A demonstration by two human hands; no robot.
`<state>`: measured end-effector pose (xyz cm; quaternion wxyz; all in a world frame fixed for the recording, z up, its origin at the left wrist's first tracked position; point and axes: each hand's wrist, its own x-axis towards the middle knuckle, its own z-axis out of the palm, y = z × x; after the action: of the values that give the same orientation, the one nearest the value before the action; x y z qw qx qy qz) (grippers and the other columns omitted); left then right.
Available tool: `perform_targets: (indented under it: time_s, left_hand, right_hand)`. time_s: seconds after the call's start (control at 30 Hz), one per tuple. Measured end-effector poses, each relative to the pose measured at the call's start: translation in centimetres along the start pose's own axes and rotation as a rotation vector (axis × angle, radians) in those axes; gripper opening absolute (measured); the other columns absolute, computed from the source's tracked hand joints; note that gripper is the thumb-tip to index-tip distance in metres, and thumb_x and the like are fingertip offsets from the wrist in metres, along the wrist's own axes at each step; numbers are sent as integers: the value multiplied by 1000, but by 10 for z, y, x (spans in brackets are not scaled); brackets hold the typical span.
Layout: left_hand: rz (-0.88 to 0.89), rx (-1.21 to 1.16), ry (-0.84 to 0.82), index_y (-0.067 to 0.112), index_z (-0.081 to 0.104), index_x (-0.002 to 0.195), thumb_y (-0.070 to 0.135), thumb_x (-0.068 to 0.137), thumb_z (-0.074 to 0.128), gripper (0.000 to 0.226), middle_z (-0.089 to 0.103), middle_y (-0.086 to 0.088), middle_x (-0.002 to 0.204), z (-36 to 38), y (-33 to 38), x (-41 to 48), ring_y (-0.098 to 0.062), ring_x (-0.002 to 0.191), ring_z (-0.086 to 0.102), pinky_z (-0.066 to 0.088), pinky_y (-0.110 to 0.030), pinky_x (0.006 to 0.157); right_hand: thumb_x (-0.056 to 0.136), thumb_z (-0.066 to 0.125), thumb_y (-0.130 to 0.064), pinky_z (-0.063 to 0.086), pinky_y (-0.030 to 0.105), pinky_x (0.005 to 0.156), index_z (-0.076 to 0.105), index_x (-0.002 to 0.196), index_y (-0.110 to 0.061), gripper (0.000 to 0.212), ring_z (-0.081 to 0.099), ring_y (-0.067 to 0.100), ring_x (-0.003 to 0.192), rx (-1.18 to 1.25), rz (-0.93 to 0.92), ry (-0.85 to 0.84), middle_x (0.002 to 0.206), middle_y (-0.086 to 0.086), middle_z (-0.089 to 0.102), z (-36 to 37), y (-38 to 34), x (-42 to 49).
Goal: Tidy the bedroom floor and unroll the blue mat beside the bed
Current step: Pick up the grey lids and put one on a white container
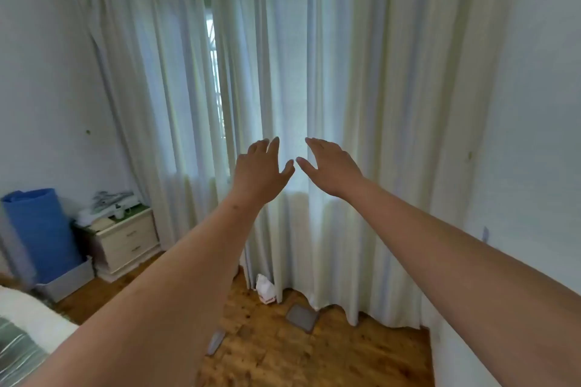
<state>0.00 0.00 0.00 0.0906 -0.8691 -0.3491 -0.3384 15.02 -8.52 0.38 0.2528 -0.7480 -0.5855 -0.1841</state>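
Forearms raised | left grip spread, empty | right grip spread, empty | blue mat rolled upright, well apart leftward

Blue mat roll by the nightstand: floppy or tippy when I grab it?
The blue mat stands upright as a fat roll, so probably light foam holding its shape. Tall on end in the grey bin, it may tip when pulled.

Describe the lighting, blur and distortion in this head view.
Head view: backlit by daylight through the curtains, brightest at their gap; the left hand and right hand read dark against that glow; the wide-angle lens bows the curtain top; the rolled blue mat and bed at the left edge look smeared.
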Motion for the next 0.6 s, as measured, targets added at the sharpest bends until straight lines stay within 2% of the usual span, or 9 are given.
perform_targets:
  time_s: [0.3, 0.43, 0.6]
  left_hand:
    - [20, 51, -1, 15, 27, 151, 54, 97, 34, 67, 37, -10, 153, 120, -31, 140, -27, 142, 31, 34, -46, 107]
    - [14, 49, 12, 16, 28, 151, 54, 97, 31, 66, 38, -10, 153, 160, -48, 214, -27, 142, 32, 33, -47, 108]
    - [-1, 93, -11, 16, 29, 150, 55, 98, 30, 65, 38, -9, 153, 218, -60, 290, -27, 142, 34, 34, -48, 108]
  right_hand:
    - [99, 30, -56, 29, 42, 113, 25, 152, -17, 66, 29, 24, 144, -1, 26, 3, 157, 3, 30, 81, 86, 129]
    - [98, 31, -57, 29, 42, 115, 17, 154, -20, 69, 26, 22, 145, -47, -46, -104, 160, -1, 24, 107, 119, 197]
    - [97, 31, -58, 31, 41, 112, 17, 154, -20, 69, 29, 23, 144, -56, -96, -80, 159, -1, 25, 140, 163, 272]
